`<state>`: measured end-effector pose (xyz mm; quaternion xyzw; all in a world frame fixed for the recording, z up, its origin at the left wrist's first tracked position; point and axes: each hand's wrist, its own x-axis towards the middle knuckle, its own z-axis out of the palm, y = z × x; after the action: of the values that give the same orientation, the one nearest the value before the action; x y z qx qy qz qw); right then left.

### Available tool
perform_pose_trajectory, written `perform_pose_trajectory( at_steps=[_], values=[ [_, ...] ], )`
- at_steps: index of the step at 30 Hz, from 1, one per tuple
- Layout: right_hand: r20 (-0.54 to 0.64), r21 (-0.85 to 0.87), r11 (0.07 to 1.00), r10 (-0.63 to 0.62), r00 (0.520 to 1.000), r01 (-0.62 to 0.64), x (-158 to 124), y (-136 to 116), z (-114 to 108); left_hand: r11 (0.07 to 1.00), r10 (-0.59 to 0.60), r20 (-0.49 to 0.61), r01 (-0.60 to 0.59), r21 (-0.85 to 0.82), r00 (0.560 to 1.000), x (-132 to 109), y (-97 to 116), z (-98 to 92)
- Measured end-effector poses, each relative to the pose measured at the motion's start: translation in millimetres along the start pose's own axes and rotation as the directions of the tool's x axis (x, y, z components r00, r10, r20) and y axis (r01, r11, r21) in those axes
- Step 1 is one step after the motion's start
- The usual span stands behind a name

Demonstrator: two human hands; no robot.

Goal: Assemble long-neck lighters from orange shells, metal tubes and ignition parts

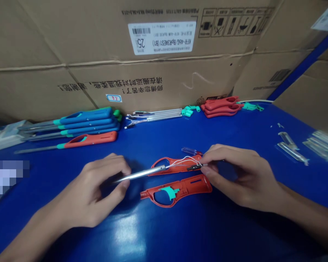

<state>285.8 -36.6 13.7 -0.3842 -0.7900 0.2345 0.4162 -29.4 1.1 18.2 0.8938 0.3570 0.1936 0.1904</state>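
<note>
Between thumb and fingers my left hand (102, 189) pinches a silver metal lighter tube (144, 173). White wires (184, 159) run from the tube's right end to a small black igniter (194, 167), whose end my right hand (237, 176) grips with its fingertips. Below the wires lies one red lighter shell half (177, 167), partly covered. Nearer to me is a second red shell half (192, 185), inner side up, with a green trigger (170, 193) set in it. A screwdriver with a clear handle (190, 150) lies behind, partly hidden by my right hand.
Finished-looking blue lighters (90, 122) and a red lighter (90, 139) lie at the back left. Several metal tubes with wires (164, 114), green parts (190, 110) and stacked red shells (221, 107) line the cardboard wall (98, 43). Clear plastic pieces (292, 153) lie at right.
</note>
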Motion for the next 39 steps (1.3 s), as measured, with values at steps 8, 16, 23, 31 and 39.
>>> perform_pose_trajectory(
  at_steps=[8, 16, 23, 31, 39],
  values=[
    [-0.02, -0.039, 0.999, -0.034, 0.999, 0.033, -0.7, -1.1, -2.9, 0.999, -0.014, -0.015, 0.015, 0.031, 1.0, -0.1, -0.5, -0.2],
    [-0.031, -0.039, 0.999, -0.039, 0.999, 0.037, 0.0, 0.1, -2.4, 0.997, -0.051, -0.021, 0.052, 0.048, 0.998, 0.9, 0.7, -1.9],
    [-0.025, -0.046, 0.998, -0.035, 0.999, 0.034, 0.6, -0.4, -2.6, 0.994, 0.028, -0.003, -0.027, 0.109, 1.0, 1.4, -3.4, -4.1],
    [-0.017, -0.049, 0.999, -0.023, 1.0, 0.022, 0.7, -1.1, -2.4, 0.993, 0.045, 0.016, -0.046, 0.112, 0.999, 2.9, -4.3, -5.1],
    [0.001, -0.047, 0.998, -0.032, 1.0, 0.032, 0.9, -3.2, -2.4, 0.995, 0.038, 0.057, -0.043, 0.093, 0.998, 2.2, -4.7, -3.5]
  ],
)
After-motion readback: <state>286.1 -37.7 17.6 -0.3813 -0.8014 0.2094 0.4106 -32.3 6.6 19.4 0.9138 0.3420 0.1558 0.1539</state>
